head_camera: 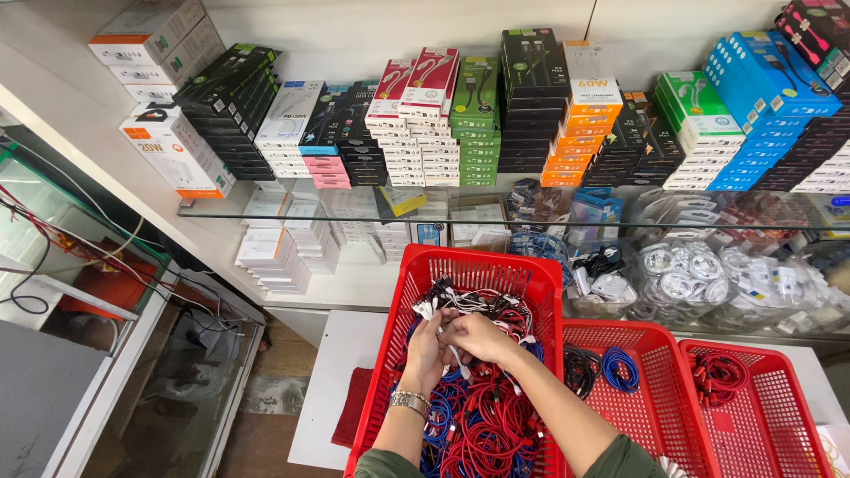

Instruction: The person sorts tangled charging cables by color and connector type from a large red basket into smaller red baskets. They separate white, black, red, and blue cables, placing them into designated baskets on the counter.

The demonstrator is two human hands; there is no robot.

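1. Person stands over a large red basket [460, 265] on a white worktop [341, 372], both hands down inside it, above a heap of red, blue and white cables [482, 425].
2. Left hand [427, 350], bracelet at the wrist, is curled shut around a bunch of white plug ends [434, 305] that fan out past the thumb toward the basket's far wall. Gripped this way the ends sit level and together.
3. Right hand [478, 335] is bent in just beside the left, fingers pinched on a thin white cable [458, 358] running between the two hands; probably one strand only, the fingers hide how many.
4. The loose heap fills the near half of the basket, below both wrists, so anything let go falls back in.
5. Two smaller red baskets stand to the right along the worktop: the middle one [660, 389] has black and blue coils at its left wall, the far one [779, 416] has red coils.
6. Behind, a glass shelf [292, 211] carries stacked boxes [425, 133]; bagged white cables [699, 274] lie beneath it.
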